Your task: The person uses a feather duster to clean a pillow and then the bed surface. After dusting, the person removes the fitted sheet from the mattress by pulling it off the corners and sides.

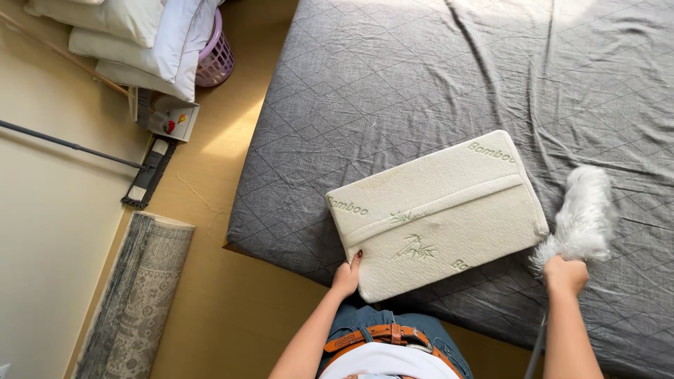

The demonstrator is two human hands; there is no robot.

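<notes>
Gripping the cream pillow [435,214] at its near corner, the left hand [345,276] is steadying it near the bed [379,77]'s near edge. The right hand [564,274], fingers closed around the white duster [580,214], is hovering beside it; keeping the pillow flat should be helping each sweep.

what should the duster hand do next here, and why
Probably sweep the white feather duster left onto the cream pillow. The right hand holds it just off the pillow's right edge, over the grey mattress, while the left hand steadies the pillow's near corner.
</notes>
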